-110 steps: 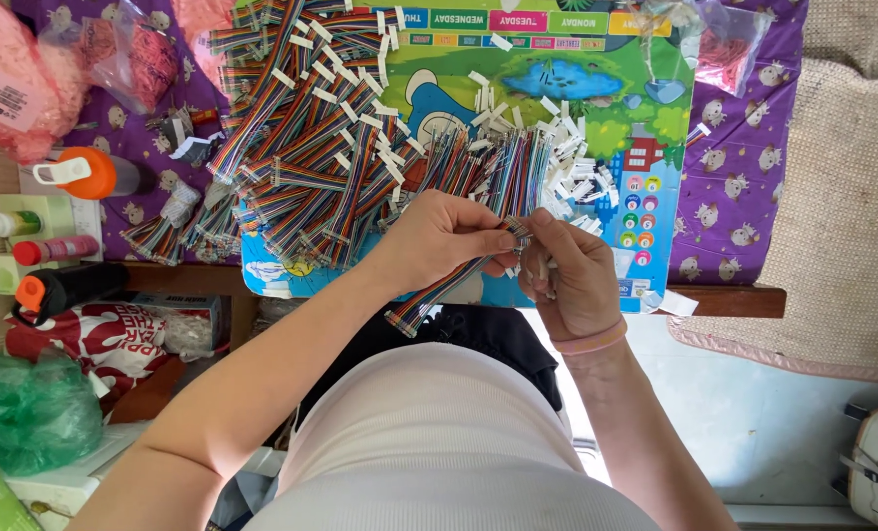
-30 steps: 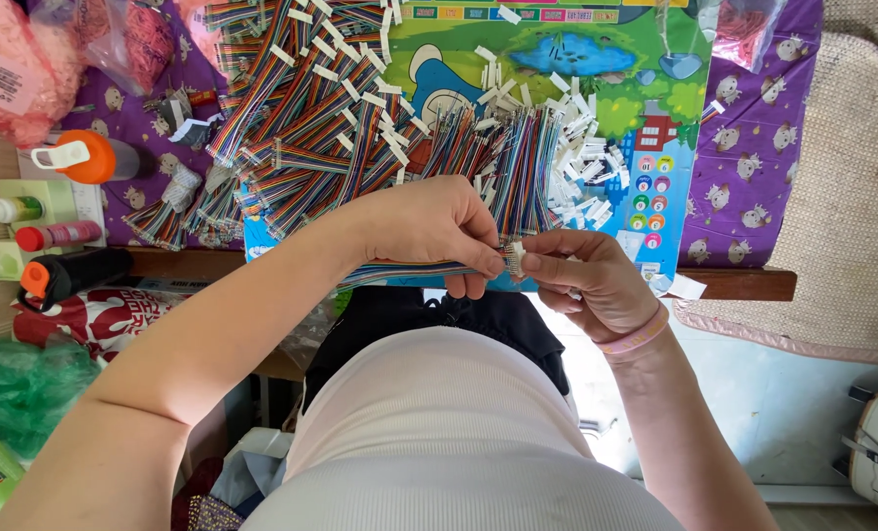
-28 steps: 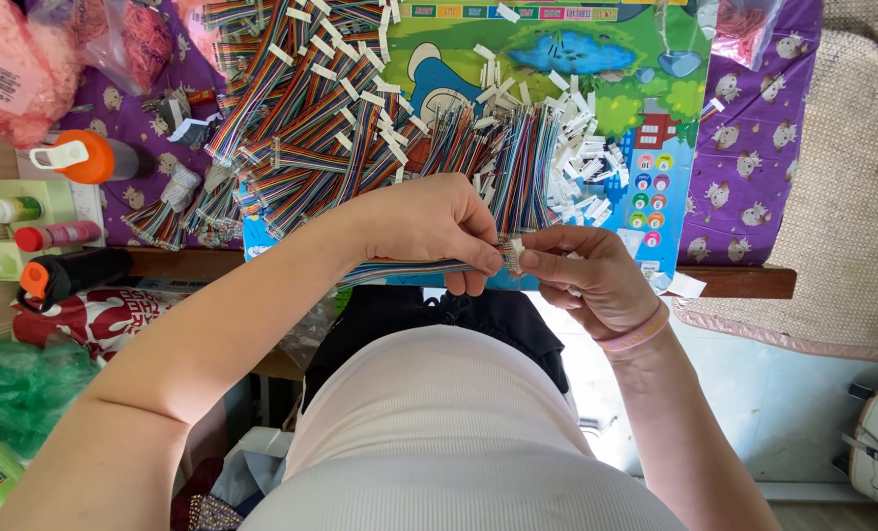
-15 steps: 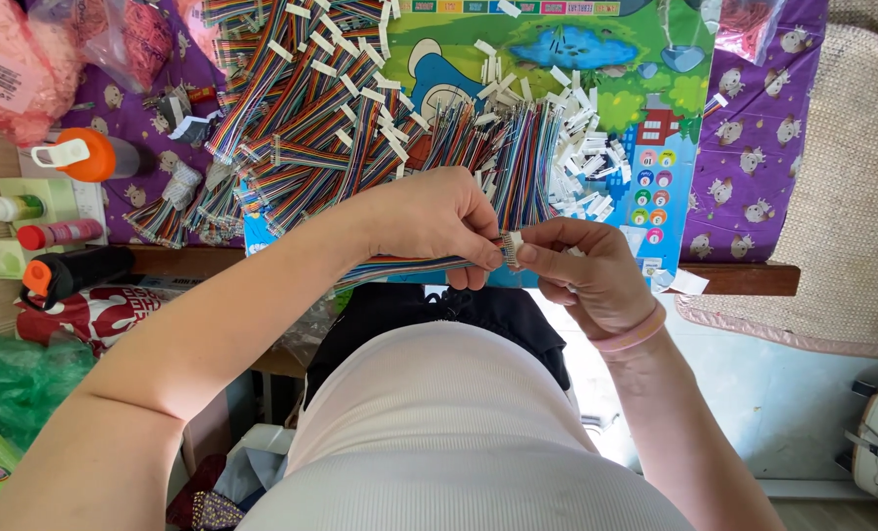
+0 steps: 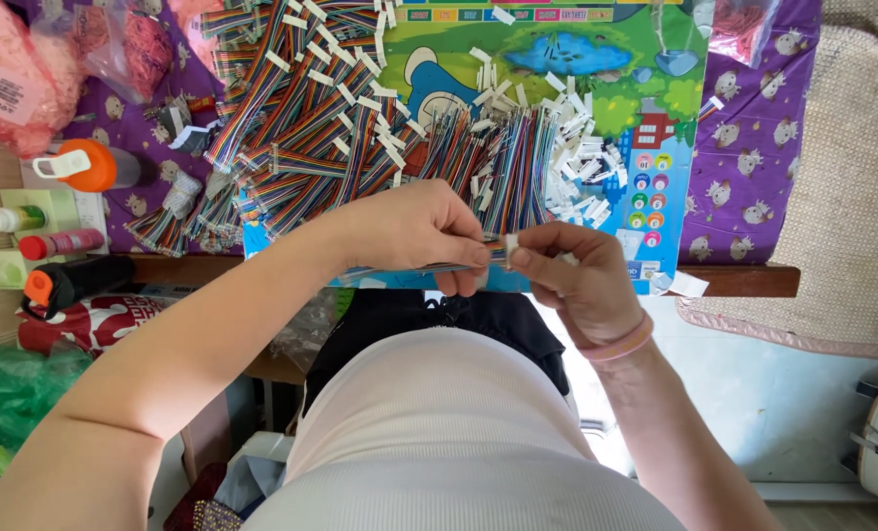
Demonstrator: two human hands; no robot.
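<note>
Here, both hands meet just past the near edge of the table (image 5: 744,280). The left hand (image 5: 414,231) is closed around a flat rainbow cable (image 5: 429,267), which runs out leftward beneath its fingers. The right hand (image 5: 577,275) pinches a small white connector (image 5: 511,246) at the cable's end between thumb and fingertips; a pink band (image 5: 621,344) sits on its wrist. The two hands nearly touch, held low over the table's front lip above the lap.

Just behind them a row of cables (image 5: 503,172) lies side by side, with loose white connectors (image 5: 582,167) heaped to its right and a larger cable pile (image 5: 301,128) to the left. Little bare room is left there; only the colourful mat (image 5: 655,108) shows free at far right. A purple cloth (image 5: 744,147) covers the table. Bottles (image 5: 51,241) stand on a shelf left of it, and a beige rug (image 5: 852,177) lies right.
</note>
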